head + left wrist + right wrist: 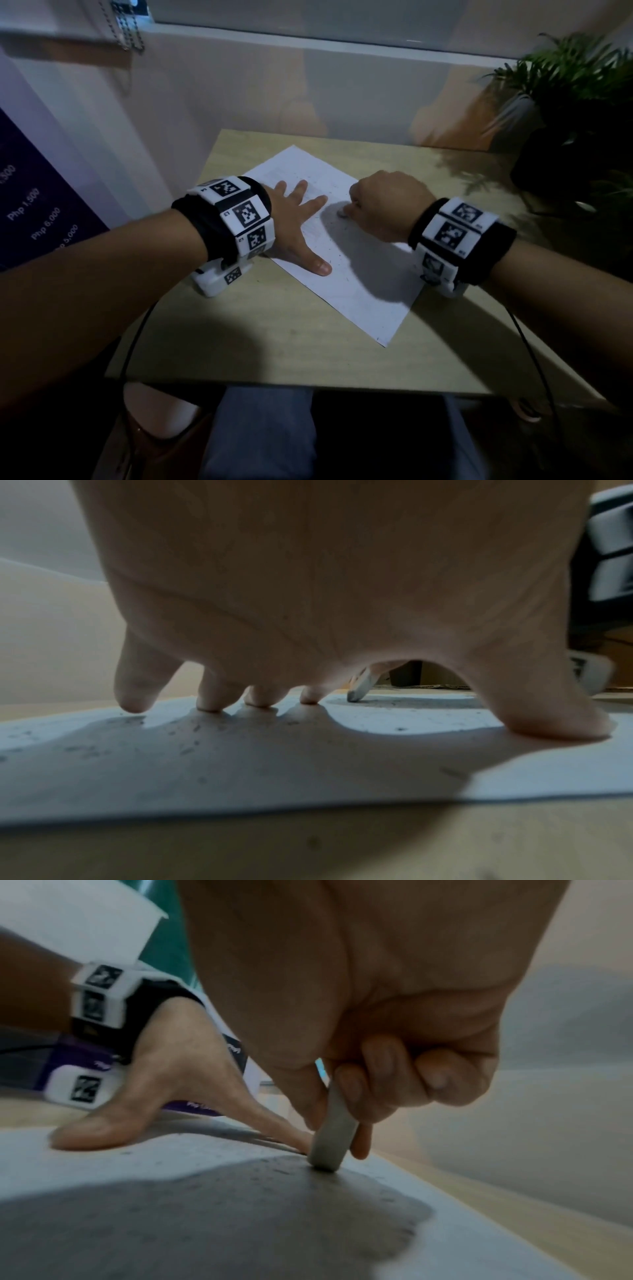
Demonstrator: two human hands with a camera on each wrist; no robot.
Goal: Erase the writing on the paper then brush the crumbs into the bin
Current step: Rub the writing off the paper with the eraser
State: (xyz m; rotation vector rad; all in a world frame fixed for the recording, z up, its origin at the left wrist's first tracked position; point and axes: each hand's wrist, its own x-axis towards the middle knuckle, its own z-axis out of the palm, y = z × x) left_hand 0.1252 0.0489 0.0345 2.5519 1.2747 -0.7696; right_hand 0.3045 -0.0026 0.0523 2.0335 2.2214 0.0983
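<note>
At the far left of the head view a dark purple poster [37, 212] with white price figures hangs against the wall. Next to it the light wooden table [274, 335] carries a white sheet of paper [359, 284], laid at an angle, with its far corner pointing towards the wall.

The left hand [294, 222] lies flat on the left part of the paper, fingers straight and spread, the thumb stretched out towards the person. The left wrist view shows the fingertips [209, 704] and the thumb tip pressing the sheet, while the palm arches just above it. This hand holds nothing; it only presses on the paper.

Small dark crumbs [281, 1172] are scattered over the sheet, thickest between the two hands.

To the right, the right hand [387, 205] is curled into a loose fist on the middle of the paper. Its thumb and first fingers pinch a pale grey eraser [334, 1139], which stands almost upright with its lower end touching the sheet, close to the left hand's index finger. The other fingers are folded into the palm.

At the far right, a green potted plant [575, 78] stands beyond the table's edge. No writing can be made out clearly on the paper.
</note>
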